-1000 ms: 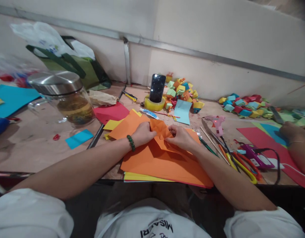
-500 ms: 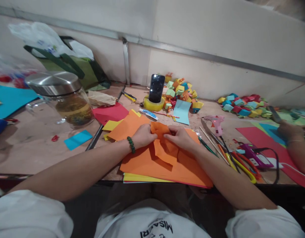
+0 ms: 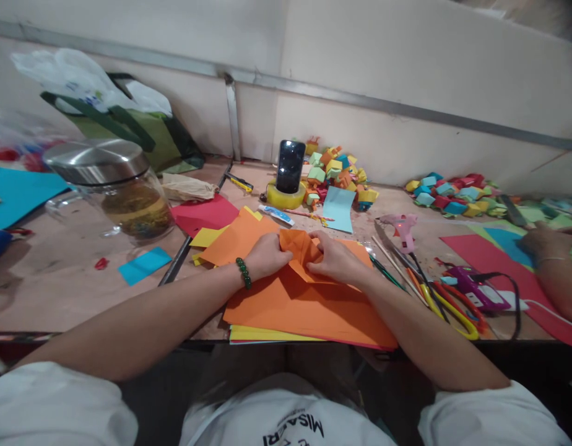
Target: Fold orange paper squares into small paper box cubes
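A creased piece of orange paper (image 3: 299,249) is pinched between my two hands, partly folded, just above the stack. My left hand (image 3: 266,255), with a green bead bracelet (image 3: 243,272) at the wrist, grips its left side between thumb and fingers. On the other side, my right hand (image 3: 335,257) is closed on the right part, thumb toward the middle. Beneath both hands lies a stack of coloured sheets (image 3: 309,313), orange on top with yellow edges showing below. My fingers cover parts of the folds.
A glass jug (image 3: 132,204) with a metal lid stands left. Behind are a phone (image 3: 290,166) on a yellow tape roll (image 3: 286,195) and piled paper cubes (image 3: 335,167). To the right lie a pink glue gun (image 3: 403,229), scissors (image 3: 457,313) and another person's hand (image 3: 548,241).
The loose lower flap of the orange paper, which hung toward me, has been folded up and inward. My right hand's fingers have curled further round the paper's right side.
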Demonstrator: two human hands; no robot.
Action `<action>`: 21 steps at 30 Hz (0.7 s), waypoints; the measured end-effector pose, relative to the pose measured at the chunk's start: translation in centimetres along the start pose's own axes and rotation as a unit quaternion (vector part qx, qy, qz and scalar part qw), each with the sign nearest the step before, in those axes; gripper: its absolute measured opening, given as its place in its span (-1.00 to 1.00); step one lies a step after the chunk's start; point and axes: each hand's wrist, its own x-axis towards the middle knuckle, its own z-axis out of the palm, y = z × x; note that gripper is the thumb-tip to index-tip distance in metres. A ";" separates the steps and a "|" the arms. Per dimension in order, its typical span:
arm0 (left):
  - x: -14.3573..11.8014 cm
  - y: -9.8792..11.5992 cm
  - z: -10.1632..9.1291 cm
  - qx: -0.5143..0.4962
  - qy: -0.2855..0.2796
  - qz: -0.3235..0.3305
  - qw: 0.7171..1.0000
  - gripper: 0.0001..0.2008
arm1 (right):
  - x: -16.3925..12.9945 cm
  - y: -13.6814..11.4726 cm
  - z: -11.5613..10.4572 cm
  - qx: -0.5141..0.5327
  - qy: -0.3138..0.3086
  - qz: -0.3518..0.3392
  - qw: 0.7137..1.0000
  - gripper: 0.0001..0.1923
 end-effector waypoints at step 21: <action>0.0 -0.2 0.6 0.077 0.024 -0.018 0.997 -0.87 | 1.1 0.6 0.8 0.081 0.063 -0.021 0.995 -0.84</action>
